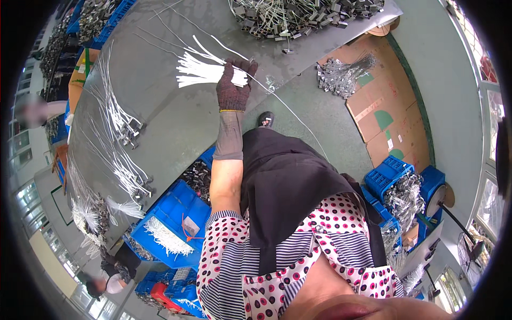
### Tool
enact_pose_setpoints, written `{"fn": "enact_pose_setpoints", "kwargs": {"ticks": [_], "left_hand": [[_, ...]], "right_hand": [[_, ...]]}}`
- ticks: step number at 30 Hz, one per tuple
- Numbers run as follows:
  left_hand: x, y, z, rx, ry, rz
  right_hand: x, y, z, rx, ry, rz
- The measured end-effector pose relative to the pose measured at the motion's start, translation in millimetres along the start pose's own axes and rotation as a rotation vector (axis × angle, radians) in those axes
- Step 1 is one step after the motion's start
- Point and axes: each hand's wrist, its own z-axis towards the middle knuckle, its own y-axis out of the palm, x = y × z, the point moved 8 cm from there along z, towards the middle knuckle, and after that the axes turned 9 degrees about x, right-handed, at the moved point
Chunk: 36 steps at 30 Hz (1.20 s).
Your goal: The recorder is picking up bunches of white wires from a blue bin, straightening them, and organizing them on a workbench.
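Note:
My left hand [234,88], in a dark knitted glove with a grey sleeve cover over the forearm, is closed around a bundle of white sleeves [200,69]. The bundle is held over the grey metal table; its white ends fan out to the left. Several thin wires [160,42] stretch away from it to the upper left. A single long thin wire [296,116] runs from the glove down to the right, toward my side. My right hand is not in view.
Metal-ended parts with wires [309,18] are heaped at the table's far edge. White-sleeved wire bundles [114,117] lie on the left. Blue crates [178,213] stand at lower left, more crates [386,176] at right. Flattened cardboard [384,106] on the floor carries a silvery bundle [341,74]. Other people are at far left.

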Motion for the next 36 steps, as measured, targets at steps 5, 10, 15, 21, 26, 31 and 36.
{"fn": "enact_pose_setpoints", "kwargs": {"ticks": [5,10,15,21,26,31,36], "left_hand": [[0,-14,0,0.038,0.007,-0.030],[0,-9,-16,0.030,0.063,0.123],[3,-8,-28,0.106,0.137,0.298],[24,-18,-22,0.132,0.190,0.212],[3,-24,-33,0.097,0.050,0.189],[-34,3,-58,0.066,-0.049,0.404],[-34,3,-64,-0.074,-0.002,0.736]], "right_hand": [[69,27,34,-0.174,-0.034,0.384],[43,24,29,-0.159,-0.170,0.171],[16,20,24,-0.179,-0.233,0.074],[4,18,25,-0.219,-0.300,0.003],[-12,21,29,-0.244,-0.369,-0.055],[-58,44,43,-0.150,-0.561,-0.046],[-175,63,25,-0.295,-0.271,0.008]]}}
